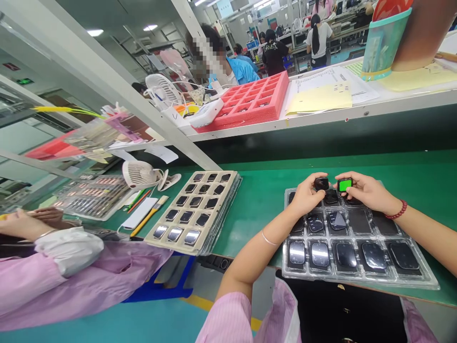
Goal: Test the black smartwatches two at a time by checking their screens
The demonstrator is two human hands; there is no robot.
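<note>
My left hand pinches a smartwatch with a dark screen between thumb and fingers. In my right hand is a second smartwatch, its screen lit bright green. Both watch bodies are without straps and are held side by side, slightly apart, above the far rows of a clear plastic tray. Dark watch faces fill the tray's near row, such as this watch face. In the middle row, two pockets toward the right hold no watch. My hands hide part of the far row.
To the left stands a stack of trays topped by a beige tray of watches. A brush, a small white fan and a co-worker's hand lie further left. Red foam and a green cup occupy the shelf above.
</note>
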